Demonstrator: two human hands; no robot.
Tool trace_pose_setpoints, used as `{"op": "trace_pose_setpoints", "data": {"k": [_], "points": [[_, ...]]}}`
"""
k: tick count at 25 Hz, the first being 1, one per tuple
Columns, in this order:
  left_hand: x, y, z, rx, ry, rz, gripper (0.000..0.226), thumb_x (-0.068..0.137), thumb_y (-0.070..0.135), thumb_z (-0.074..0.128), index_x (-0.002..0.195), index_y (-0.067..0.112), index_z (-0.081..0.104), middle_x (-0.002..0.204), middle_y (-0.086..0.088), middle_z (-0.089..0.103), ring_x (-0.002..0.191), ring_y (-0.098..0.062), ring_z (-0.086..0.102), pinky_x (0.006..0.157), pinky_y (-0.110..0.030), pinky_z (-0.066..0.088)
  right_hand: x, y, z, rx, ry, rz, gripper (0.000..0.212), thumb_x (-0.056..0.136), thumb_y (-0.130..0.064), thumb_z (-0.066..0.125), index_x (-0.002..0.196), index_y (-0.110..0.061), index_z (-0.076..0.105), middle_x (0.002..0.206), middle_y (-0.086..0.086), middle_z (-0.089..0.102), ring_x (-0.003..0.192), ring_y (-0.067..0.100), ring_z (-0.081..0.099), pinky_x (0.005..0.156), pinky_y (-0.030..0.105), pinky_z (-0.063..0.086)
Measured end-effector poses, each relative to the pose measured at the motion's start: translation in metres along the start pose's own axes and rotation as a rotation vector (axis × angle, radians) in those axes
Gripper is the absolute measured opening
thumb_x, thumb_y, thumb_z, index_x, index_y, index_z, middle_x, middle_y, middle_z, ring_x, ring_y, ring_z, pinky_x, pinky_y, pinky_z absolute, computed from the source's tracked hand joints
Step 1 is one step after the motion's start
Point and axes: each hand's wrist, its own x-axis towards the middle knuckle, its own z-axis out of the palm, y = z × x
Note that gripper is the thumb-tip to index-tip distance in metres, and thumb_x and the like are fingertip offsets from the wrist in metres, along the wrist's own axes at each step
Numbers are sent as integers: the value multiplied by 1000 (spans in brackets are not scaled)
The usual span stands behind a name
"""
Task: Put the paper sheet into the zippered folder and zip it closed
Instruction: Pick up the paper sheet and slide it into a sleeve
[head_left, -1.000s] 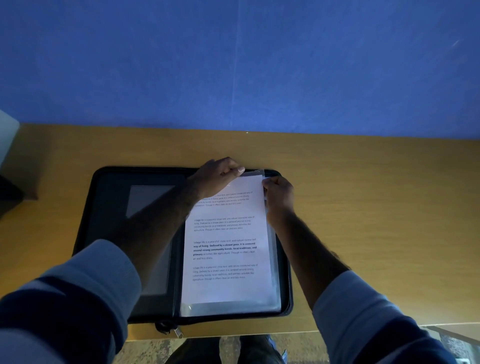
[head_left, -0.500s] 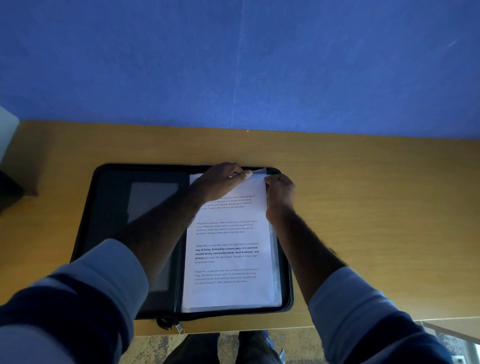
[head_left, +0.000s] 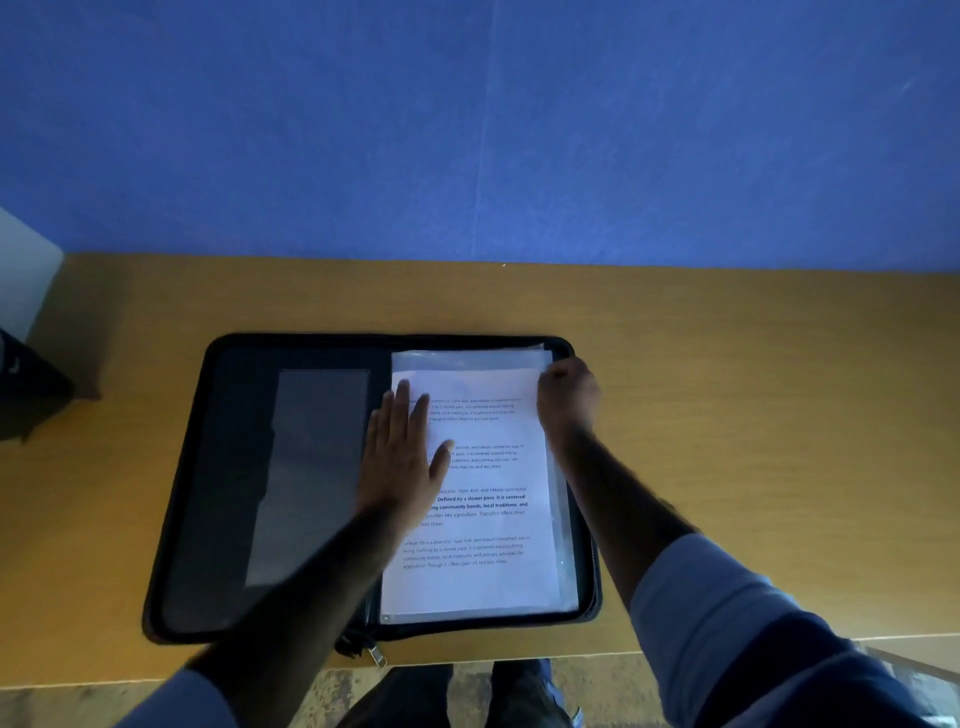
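A black zippered folder (head_left: 218, 467) lies open flat on the wooden table. A white printed paper sheet (head_left: 483, 577) rests on its right half, inside a clear plastic sleeve (head_left: 467, 358) whose top edge shows above the paper. My left hand (head_left: 402, 457) lies flat and open on the sheet's left side, fingers apart. My right hand (head_left: 566, 397) is curled at the top right corner of the sheet and sleeve, pinching the edge there. The zipper pull (head_left: 376, 656) hangs at the folder's near edge by the spine.
The wooden table (head_left: 753, 415) stretches to the right of the folder, backed by a blue wall (head_left: 467, 130). A dark object (head_left: 26, 395) and a pale one (head_left: 21, 270) sit at the far left. The table's near edge runs just below the folder.
My left hand left the sheet's top edge and slid down to press flat on its left side. My right hand stayed at the top right corner.
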Motion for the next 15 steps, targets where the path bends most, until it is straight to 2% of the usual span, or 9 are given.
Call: {"op": "trace_pose_setpoints", "data": {"k": [2, 3, 5, 7, 8, 10, 15], "points": [[-25, -11, 11, 34, -39, 35, 77, 102, 54, 31, 163, 10, 13, 172, -13, -1, 159, -32, 4, 128, -44, 12, -16, 10, 2, -218, -5, -180, 38, 88, -8, 54, 125, -11, 59, 124, 13, 62, 112, 30, 57, 87, 38, 51], [-30, -14, 16, 41, -55, 50, 79, 102, 56, 28, 163, 11, 8, 172, -12, -5, 159, -30, 0, 129, -43, 10, -28, 17, 5, -312, -29, -288, 48, 91, -13, 57, 138, -13, 52, 140, 14, 54, 128, 32, 50, 101, 45, 48], [-32, -15, 20, 61, -73, 56, 80, 102, 59, 23, 163, 12, 2, 172, -11, -9, 159, -29, -4, 129, -44, 9, -58, 36, 12, -489, -133, -449, 60, 99, -31, 52, 154, -19, 33, 165, 14, 26, 153, 34, 22, 122, 53, 25], [-35, -15, 20, 75, -84, 53, 81, 102, 61, 19, 163, 12, -4, 171, -11, -13, 159, -27, -10, 129, -43, 5, -84, 60, 14, -682, -251, -526, 69, 103, -52, 34, 161, -27, 7, 171, 8, -8, 157, 30, -10, 125, 53, -1], [-37, -16, 21, 78, -86, 57, 82, 103, 62, 19, 163, 12, -6, 171, -10, -15, 158, -26, -12, 129, -42, 4, -92, 73, 14, -758, -282, -535, 71, 103, -58, 26, 161, -30, -5, 169, 5, -18, 155, 28, -19, 124, 54, -7], [-37, -19, 21, 84, -83, 71, 82, 103, 61, 23, 162, 14, -8, 171, -8, -16, 158, -23, -14, 128, -41, 2, -98, 91, 14, -834, -289, -538, 74, 101, -65, 18, 159, -32, -15, 168, 4, -22, 154, 27, -23, 124, 58, -7], [-50, -30, 19, 48, -105, 132, 80, 103, 61, 23, 162, 19, -11, 171, -4, -18, 158, -20, -15, 128, -40, 1, -89, 93, 15, -854, -226, -561, 74, 99, -69, 14, 161, -34, -9, 170, 2, -16, 156, 27, -17, 124, 57, -5]]}}
